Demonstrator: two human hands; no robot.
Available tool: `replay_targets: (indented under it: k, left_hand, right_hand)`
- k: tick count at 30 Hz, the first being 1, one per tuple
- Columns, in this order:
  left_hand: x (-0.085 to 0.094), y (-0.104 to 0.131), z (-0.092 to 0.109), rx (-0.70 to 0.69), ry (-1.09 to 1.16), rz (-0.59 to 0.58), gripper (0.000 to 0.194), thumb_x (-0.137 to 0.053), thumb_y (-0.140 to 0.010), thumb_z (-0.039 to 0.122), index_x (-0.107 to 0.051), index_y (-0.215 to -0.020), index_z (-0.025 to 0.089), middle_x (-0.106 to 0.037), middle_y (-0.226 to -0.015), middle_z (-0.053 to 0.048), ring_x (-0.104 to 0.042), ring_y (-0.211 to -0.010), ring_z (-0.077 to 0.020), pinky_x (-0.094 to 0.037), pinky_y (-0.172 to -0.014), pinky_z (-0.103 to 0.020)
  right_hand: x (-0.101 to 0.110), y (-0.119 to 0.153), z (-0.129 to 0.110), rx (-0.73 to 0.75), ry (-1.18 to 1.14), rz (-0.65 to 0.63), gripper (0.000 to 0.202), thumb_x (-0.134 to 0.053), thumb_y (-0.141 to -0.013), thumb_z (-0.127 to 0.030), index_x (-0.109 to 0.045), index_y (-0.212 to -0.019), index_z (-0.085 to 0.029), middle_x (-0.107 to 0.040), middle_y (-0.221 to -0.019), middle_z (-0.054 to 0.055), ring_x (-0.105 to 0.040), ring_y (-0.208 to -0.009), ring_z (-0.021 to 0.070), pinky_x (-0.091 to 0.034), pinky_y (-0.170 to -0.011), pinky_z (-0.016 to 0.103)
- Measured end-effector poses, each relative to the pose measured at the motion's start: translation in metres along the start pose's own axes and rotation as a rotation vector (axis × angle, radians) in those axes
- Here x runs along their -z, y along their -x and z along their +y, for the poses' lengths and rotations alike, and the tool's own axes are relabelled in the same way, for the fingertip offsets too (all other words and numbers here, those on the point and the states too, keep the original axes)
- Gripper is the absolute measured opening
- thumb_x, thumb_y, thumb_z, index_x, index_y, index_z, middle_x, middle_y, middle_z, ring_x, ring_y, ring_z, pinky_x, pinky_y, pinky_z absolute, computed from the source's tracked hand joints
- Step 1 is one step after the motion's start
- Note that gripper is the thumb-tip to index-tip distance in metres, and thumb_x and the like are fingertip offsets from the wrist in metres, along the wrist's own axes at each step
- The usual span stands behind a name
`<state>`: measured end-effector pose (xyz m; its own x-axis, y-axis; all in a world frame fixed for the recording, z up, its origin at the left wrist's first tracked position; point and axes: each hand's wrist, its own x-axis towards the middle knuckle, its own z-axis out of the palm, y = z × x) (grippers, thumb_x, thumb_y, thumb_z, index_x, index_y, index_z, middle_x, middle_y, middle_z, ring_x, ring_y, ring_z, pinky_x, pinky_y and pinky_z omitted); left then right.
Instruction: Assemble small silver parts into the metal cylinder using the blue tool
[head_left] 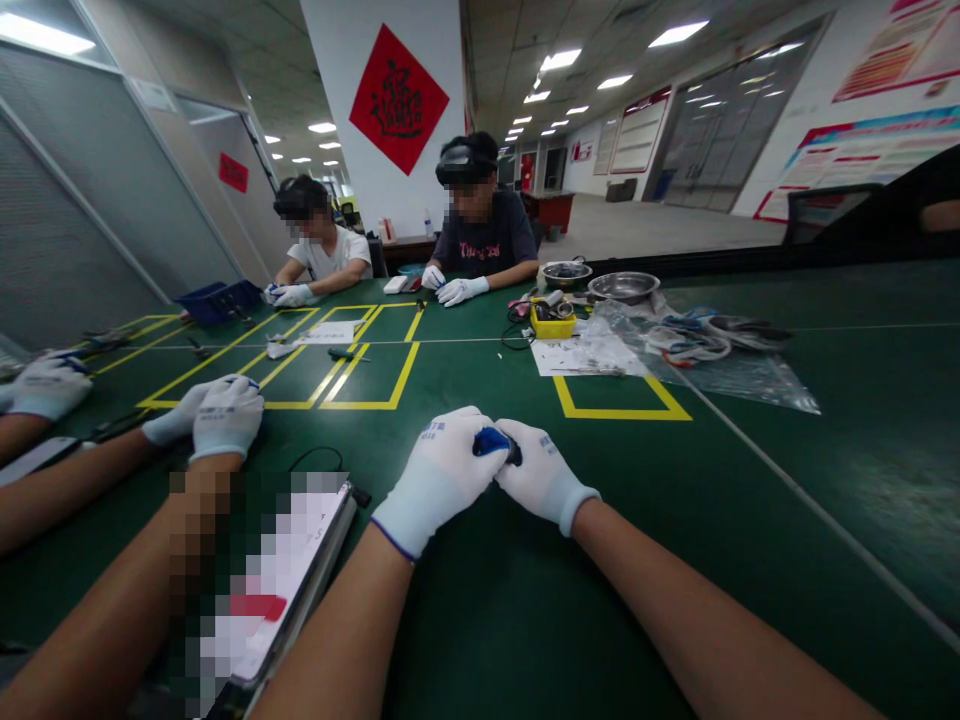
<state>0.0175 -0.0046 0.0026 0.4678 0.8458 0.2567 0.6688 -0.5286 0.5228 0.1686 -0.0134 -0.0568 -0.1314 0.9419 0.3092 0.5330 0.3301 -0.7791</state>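
My left hand (442, 470), in a white glove with a blue cuff edge, is closed over the green table (487, 620). Touching it is my right hand (541, 472), also gloved in white, with its fingers bent inward. Between the fingertips of both hands a small dark object (513, 452) shows in part, beside the blue palm coating of the left glove. The fingers cover most of it, so its shape is hidden.
Left of my forearm lies a white-topped case (300, 560). Ahead are a yellow bin (553, 322), metal bowls (624, 287), plastic bags (750, 370) and a screwdriver (342, 355). Gloved hands of a co-worker (227, 415) rest at left; two people sit opposite.
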Motion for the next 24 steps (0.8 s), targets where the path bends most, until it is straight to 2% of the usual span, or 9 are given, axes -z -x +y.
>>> replay_targets:
  k: [6, 13, 18, 24]
  left_hand:
    - [-0.0016, -0.0001, -0.0018, 0.078, 0.061, 0.027, 0.006, -0.075, -0.082, 0.021, -0.070, -0.080, 0.020, -0.072, -0.084, -0.001, -0.067, -0.085, -0.0214, -0.050, -0.082, -0.035]
    - [-0.0027, 0.0005, -0.0016, 0.015, 0.133, 0.028, 0.009, -0.067, -0.087, 0.017, -0.068, -0.078, 0.019, -0.070, -0.085, -0.002, -0.065, -0.083, -0.0193, -0.049, -0.078, -0.033]
    - [-0.0048, -0.0014, -0.0008, 0.108, 0.119, 0.043, 0.004, -0.073, -0.082, 0.017, -0.070, -0.080, 0.019, -0.072, -0.084, -0.002, -0.066, -0.084, -0.0207, -0.049, -0.079, -0.034]
    - [-0.0059, -0.0033, -0.0030, 0.147, 0.187, 0.039, 0.003, -0.075, -0.079, 0.017, -0.072, -0.081, 0.019, -0.073, -0.084, -0.001, -0.066, -0.082, -0.0202, -0.049, -0.078, -0.033]
  right_hand:
    - [0.0017, 0.0008, -0.0034, -0.043, -0.013, -0.022, 0.004, -0.065, -0.081, -0.020, -0.062, -0.080, -0.021, -0.070, -0.084, 0.003, -0.063, -0.078, 0.0203, -0.048, -0.071, 0.032]
    - [0.0014, 0.0000, -0.0019, -0.037, -0.035, 0.002, 0.008, -0.062, -0.081, -0.017, -0.059, -0.076, -0.021, -0.067, -0.079, 0.000, -0.062, -0.074, 0.0181, -0.046, -0.068, 0.030]
    - [0.0006, -0.0002, -0.0017, -0.039, -0.043, 0.006, 0.008, -0.062, -0.081, -0.017, -0.059, -0.075, -0.022, -0.068, -0.079, 0.001, -0.062, -0.074, 0.0188, -0.046, -0.068, 0.031]
    - [0.0011, -0.0004, -0.0029, -0.031, -0.045, 0.010, 0.009, -0.064, -0.082, -0.022, -0.059, -0.075, -0.021, -0.068, -0.080, 0.002, -0.061, -0.075, 0.0187, -0.046, -0.069, 0.031]
